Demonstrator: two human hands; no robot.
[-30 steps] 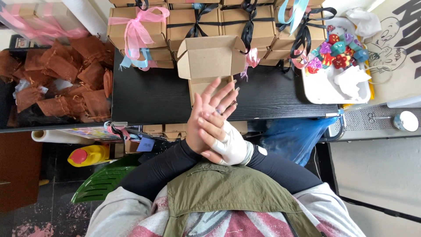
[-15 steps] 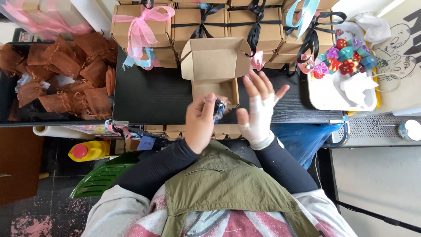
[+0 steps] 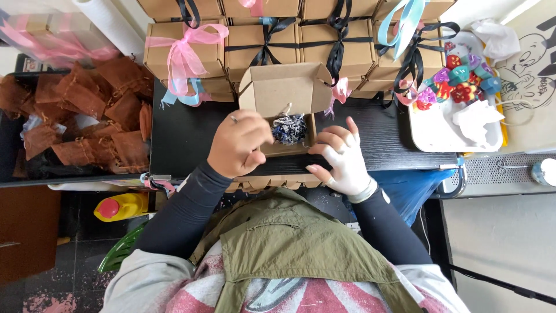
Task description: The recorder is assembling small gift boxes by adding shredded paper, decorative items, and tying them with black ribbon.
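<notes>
1. The left hand (image 3: 238, 144) is curled, its fingertips pinching a small blue-and-white patterned pouch (image 3: 289, 128) that sits in the open cardboard box (image 3: 284, 110).
2. The right hand (image 3: 341, 156), wrapped in a white glove or bandage, rests with fingers loosely spread against the box's right side; it grips nothing that can be seen.
3. The box stands between the two hands, its lid flap raised away from the person; the pouch lies just beyond the left fingertips and just left of the right hand's fingers.
4. Both hands work over a black tabletop (image 3: 185, 133) with a grained look; its bare part stretches left of the left hand and right of the right hand.
5. Beyond the hands, closed cardboard boxes (image 3: 255, 43) stand stacked, tied with black, pink and pale blue ribbons.
6. Well to the left of the left hand lies a heap of brown drawstring bags (image 3: 92, 110) on a lower dark surface.
7. Well to the right of the right hand sits a white tray (image 3: 440, 130) with small colourful pieces (image 3: 457, 81) and crumpled white paper.
8. Below the left arm, on the dark floor, stand a yellow bottle with a red cap (image 3: 121, 207) and a green plastic item (image 3: 119, 252). A blue bag (image 3: 405, 185) hangs under the table edge near the right forearm.
</notes>
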